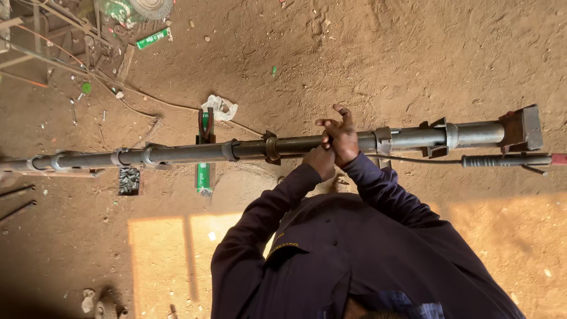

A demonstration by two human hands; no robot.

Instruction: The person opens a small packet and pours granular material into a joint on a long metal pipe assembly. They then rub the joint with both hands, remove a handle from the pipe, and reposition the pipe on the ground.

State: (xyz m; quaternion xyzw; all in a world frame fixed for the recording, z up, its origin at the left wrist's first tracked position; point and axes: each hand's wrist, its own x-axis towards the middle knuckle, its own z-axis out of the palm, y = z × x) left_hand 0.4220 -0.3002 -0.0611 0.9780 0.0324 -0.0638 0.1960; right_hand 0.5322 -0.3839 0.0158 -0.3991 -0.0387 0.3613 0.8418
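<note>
A long dark steel pipe [195, 152] with several rings and collars runs level across the view above a dirt floor. Both my hands meet at its middle. My left hand [321, 160] is closed in a fist against the near side of the pipe. Laid across the top of the pipe, my right hand [341, 137] has its fingers lifted and apart. Both arms are in dark blue sleeves. A square metal block [522, 127] caps the pipe's right end.
A black-handled cable [502, 160] with a red tip lies along the pipe at right. Red-handled pliers [205, 126], a green box [203, 177] and crumpled white plastic [220, 108] lie beyond the pipe. A metal frame and wires [41, 41] fill the top left.
</note>
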